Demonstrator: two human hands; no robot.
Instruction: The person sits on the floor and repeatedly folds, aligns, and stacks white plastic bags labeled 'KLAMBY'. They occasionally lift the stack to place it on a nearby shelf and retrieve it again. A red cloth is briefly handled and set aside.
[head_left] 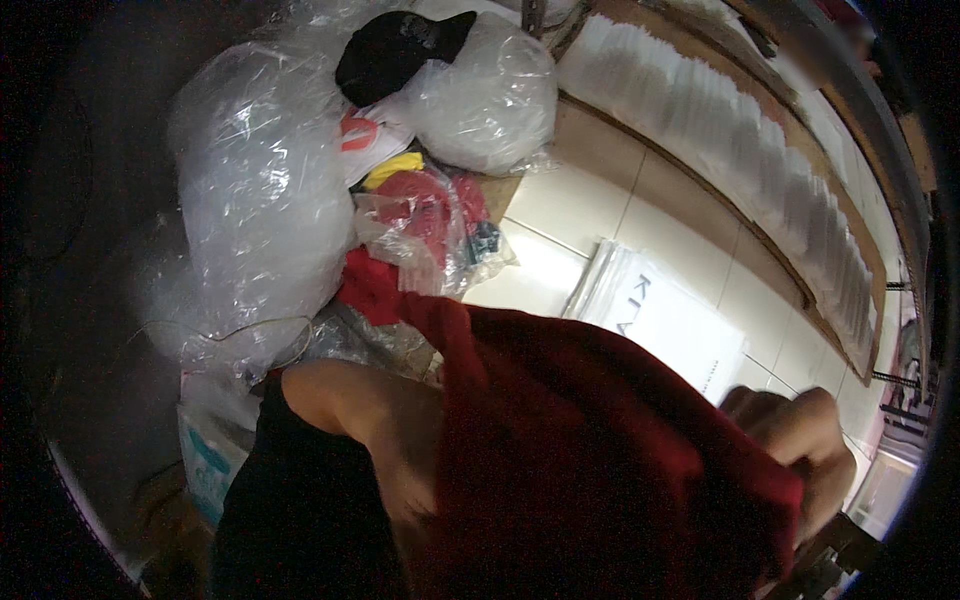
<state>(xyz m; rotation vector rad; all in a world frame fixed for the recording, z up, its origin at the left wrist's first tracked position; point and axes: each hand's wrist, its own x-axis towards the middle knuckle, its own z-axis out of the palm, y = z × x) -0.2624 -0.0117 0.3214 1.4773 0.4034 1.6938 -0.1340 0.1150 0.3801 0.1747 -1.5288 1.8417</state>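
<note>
Holding a red cloth [590, 450] up close to the camera, we have our right hand [805, 450] closed in a fist on its right edge, with the fingers curled tight into the fabric. Our left hand we cannot see: the left forearm [370, 420] goes under the cloth and the hand stays hidden there, so we cannot tell if it grips or is open. The cloth fills the lower middle of the view, between the two arms, and its upper corner reaches toward the pile behind it.

We think the cloth may slip on the left side, because only the right grip is sure. It can also catch on the red pieces [375, 285] just behind it, and pull them along.

Just beyond the cloth lies a clear bag [440, 225] with red and yellow things inside. To the left of it stands a big plastic bag [260, 200], full and shiny, and above it another plastic bag [490, 100] with a black cap [395, 50] lying on top. To the right, on the tiled floor [590, 200], lies a flat white stack [670, 320] of packets. Farther away, a long row of white sheets [740, 130] runs along a brown board.
</note>
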